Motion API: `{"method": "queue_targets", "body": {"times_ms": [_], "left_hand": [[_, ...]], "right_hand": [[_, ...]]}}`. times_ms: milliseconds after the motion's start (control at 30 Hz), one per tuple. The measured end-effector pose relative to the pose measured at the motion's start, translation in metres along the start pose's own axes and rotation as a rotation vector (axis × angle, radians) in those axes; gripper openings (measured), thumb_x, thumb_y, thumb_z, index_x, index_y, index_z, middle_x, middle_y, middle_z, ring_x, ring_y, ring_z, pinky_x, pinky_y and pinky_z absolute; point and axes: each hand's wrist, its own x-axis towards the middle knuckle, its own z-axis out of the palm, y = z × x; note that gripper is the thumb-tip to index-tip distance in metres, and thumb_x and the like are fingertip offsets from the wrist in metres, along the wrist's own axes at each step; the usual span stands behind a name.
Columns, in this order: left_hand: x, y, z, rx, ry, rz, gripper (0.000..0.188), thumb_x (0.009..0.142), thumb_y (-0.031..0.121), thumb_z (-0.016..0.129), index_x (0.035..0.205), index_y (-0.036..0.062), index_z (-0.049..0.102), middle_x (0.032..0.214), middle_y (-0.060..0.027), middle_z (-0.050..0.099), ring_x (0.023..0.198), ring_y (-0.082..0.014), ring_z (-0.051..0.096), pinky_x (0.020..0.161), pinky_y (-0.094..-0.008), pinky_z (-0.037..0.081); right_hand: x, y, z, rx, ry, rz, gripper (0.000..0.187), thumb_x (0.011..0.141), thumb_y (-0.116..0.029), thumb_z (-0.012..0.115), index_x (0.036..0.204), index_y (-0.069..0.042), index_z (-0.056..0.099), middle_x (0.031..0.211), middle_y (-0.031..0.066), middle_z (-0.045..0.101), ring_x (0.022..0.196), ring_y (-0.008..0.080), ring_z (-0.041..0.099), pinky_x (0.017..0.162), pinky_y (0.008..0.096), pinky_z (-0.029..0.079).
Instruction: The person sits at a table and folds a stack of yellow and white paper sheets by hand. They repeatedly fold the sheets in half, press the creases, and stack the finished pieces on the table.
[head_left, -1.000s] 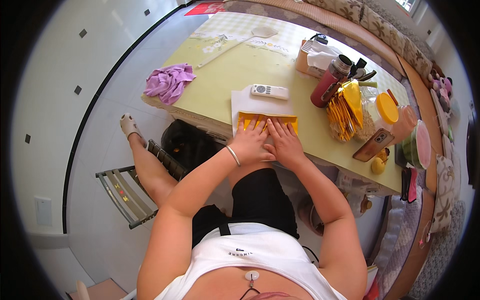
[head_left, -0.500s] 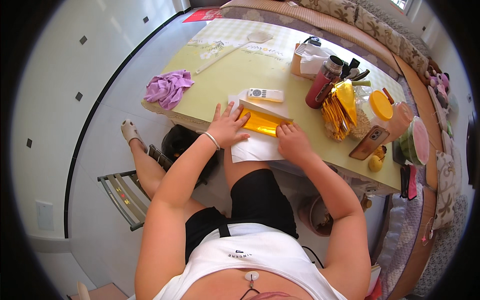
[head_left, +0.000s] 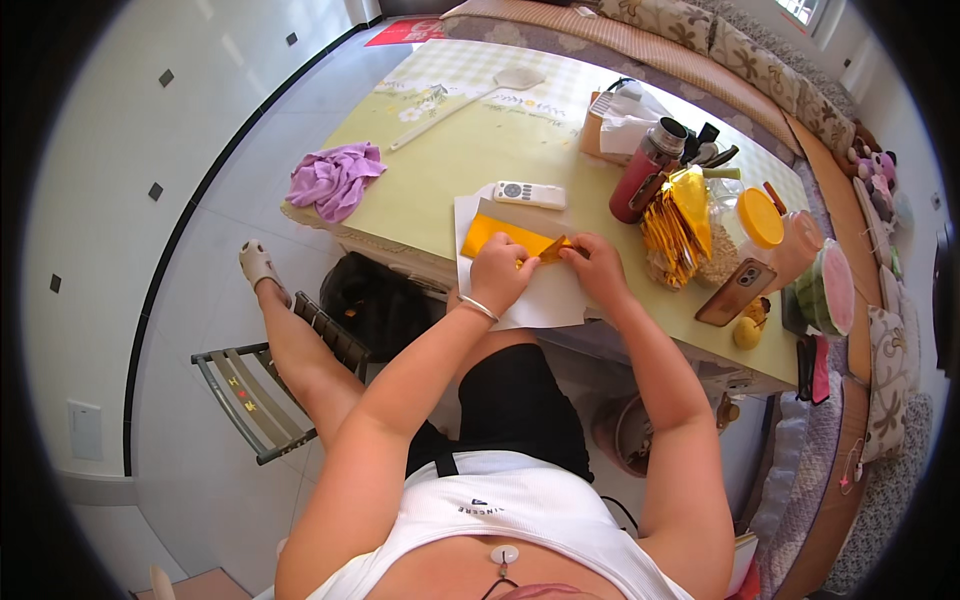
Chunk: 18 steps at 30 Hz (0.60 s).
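Note:
A strip of gold foil paper (head_left: 484, 233) lies over a white sheet (head_left: 545, 305) at the table's near edge. My left hand (head_left: 503, 272) pinches the foil near its right end. Close beside it my right hand (head_left: 594, 266) pinches the right end, where the foil bends up between the fingers. A white remote control (head_left: 529, 194) lies just beyond the foil. To the right a bundle of folded gold foil pieces (head_left: 680, 228) leans against a clear jar with a yellow lid (head_left: 760, 218).
A dark red thermos (head_left: 648, 172) and a tissue box (head_left: 605, 135) stand behind the foil bundle. A phone (head_left: 736, 291), a pear (head_left: 747, 332) and a cut watermelon (head_left: 826, 290) are at the right. A purple cloth (head_left: 336, 180) and a fly swatter (head_left: 468, 107) lie left.
My left hand has moved right along the foil, from lying spread to pinching. The foil's right end is now lifted and bent between both hands.

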Motion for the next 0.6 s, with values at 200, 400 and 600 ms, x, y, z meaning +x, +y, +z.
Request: {"method": "queue_targets", "body": {"times_ms": [200,400,600], "left_hand": [[0.0,0.002,0.0,0.018,0.013,-0.081,0.018,0.071,0.02,0.083,0.07,0.0059,0.072,0.09,-0.0098,0.063,0.084,-0.0273,0.063,0.074,-0.0395,0.053],[0.0,0.003,0.002,0.038,0.004,-0.071,0.016,0.068,0.017,0.083,0.066,0.0067,0.07,0.089,-0.0098,0.062,0.086,-0.0272,0.063,0.076,-0.0393,0.053],[0.001,0.002,0.003,0.025,0.014,-0.065,0.015,0.068,0.016,0.081,0.066,0.007,0.07,0.087,-0.0096,0.062,0.085,-0.0279,0.064,0.075,-0.0396,0.053]], "right_hand": [[0.012,-0.012,0.016,-0.202,0.065,0.025,0.023,0.078,-0.025,0.08,0.083,-0.005,0.07,0.082,0.0109,0.063,0.081,0.0321,0.062,0.07,0.0425,0.049],[0.011,-0.012,0.025,-0.344,0.163,-0.033,0.034,0.073,-0.028,0.084,0.096,-0.006,0.07,0.095,0.0106,0.065,0.096,0.0312,0.061,0.081,0.0428,0.049],[-0.005,-0.019,0.033,-0.673,0.201,-0.483,0.037,0.088,-0.016,0.065,0.122,0.0,0.064,0.136,0.0179,0.06,0.126,0.0343,0.056,0.106,0.0454,0.043]]}}
